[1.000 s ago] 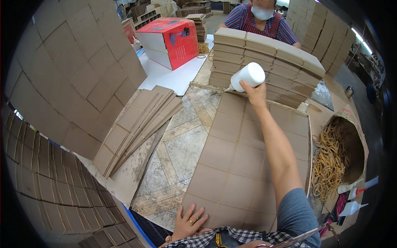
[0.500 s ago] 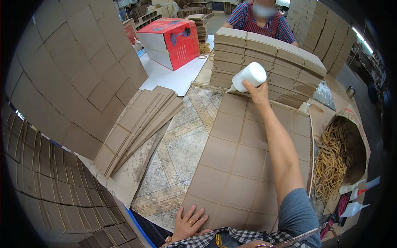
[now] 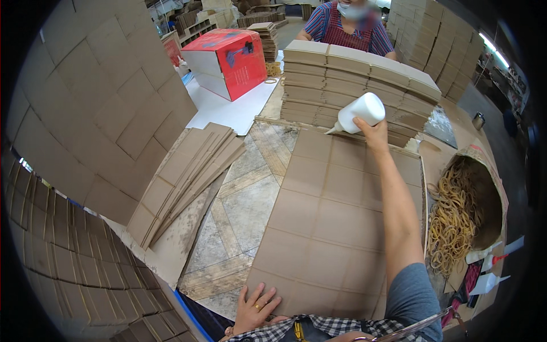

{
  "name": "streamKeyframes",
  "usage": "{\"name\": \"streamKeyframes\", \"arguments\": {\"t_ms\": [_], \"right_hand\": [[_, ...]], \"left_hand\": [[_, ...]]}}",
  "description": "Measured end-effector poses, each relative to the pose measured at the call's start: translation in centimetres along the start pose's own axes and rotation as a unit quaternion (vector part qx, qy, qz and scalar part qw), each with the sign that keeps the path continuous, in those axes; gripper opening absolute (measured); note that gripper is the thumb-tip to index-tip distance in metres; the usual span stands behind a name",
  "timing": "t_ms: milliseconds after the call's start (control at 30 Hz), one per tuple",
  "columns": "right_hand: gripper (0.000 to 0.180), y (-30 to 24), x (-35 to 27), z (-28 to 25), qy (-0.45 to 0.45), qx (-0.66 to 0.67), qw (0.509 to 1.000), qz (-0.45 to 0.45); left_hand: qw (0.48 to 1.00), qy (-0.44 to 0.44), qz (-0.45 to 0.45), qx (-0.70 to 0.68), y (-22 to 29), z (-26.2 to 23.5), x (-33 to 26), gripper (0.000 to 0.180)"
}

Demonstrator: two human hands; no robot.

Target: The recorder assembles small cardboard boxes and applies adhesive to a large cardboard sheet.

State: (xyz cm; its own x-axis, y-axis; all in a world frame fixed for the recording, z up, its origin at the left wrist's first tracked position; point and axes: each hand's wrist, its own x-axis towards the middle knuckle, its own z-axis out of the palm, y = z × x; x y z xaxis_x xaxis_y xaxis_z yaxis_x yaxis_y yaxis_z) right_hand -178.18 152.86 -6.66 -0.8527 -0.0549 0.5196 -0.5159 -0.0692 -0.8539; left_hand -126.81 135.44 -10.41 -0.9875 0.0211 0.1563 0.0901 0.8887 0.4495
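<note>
My right hand (image 3: 373, 134) grips a white squeeze bottle (image 3: 364, 110), tilted so its narrow nozzle points down and left, close to the far edge of a brown creased cardboard sheet (image 3: 290, 219). The sheet lies flat before me, scored into a grid of squares. I cannot make out whether the nozzle touches it or whether anything comes out. My left hand (image 3: 257, 305) rests flat on the sheet's near left corner, fingers spread, a ring on one finger.
Stacked cardboard (image 3: 353, 71) stands behind the sheet, with a person (image 3: 347, 28) beyond it. Several folded cardboard strips (image 3: 185, 176) lie left. A red and white box (image 3: 225, 62) sits far left. At right are a sack of rubber bands (image 3: 456, 216) and small bottles (image 3: 487, 283).
My right hand has carried the squeeze bottle to the right along the sheet's far edge. The view has shifted slightly. My left hand stays at the near corner.
</note>
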Motion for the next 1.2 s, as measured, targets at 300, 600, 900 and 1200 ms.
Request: {"name": "streamKeyframes", "arguments": {"t_ms": [300, 600, 900, 1200], "right_hand": [[0.057, -0.8, -0.8, -7.9, 0.035, -0.018, 0.998, 0.048], [0.046, -2.6, -2.3, -16.8, 0.088, -0.038, 0.994, 0.050], [0.046, -5.8, -3.7, -23.6, 0.152, -0.133, 0.978, 0.056], [0.060, -6.8, -3.4, -25.2, 0.183, -0.233, 0.955, 0.028]], "left_hand": [[1.000, 0.007, 0.012, 0.026, 0.1, 0.2, 0.0, 0.054], [0.997, 0.021, 0.045, 0.063, -0.6, 0.9, -0.2, 0.055], [0.991, -0.065, 0.115, 0.028, -3.9, 2.3, -1.4, 0.062], [0.992, -0.056, 0.109, 0.022, -4.3, 3.1, -1.8, 0.066]]}}
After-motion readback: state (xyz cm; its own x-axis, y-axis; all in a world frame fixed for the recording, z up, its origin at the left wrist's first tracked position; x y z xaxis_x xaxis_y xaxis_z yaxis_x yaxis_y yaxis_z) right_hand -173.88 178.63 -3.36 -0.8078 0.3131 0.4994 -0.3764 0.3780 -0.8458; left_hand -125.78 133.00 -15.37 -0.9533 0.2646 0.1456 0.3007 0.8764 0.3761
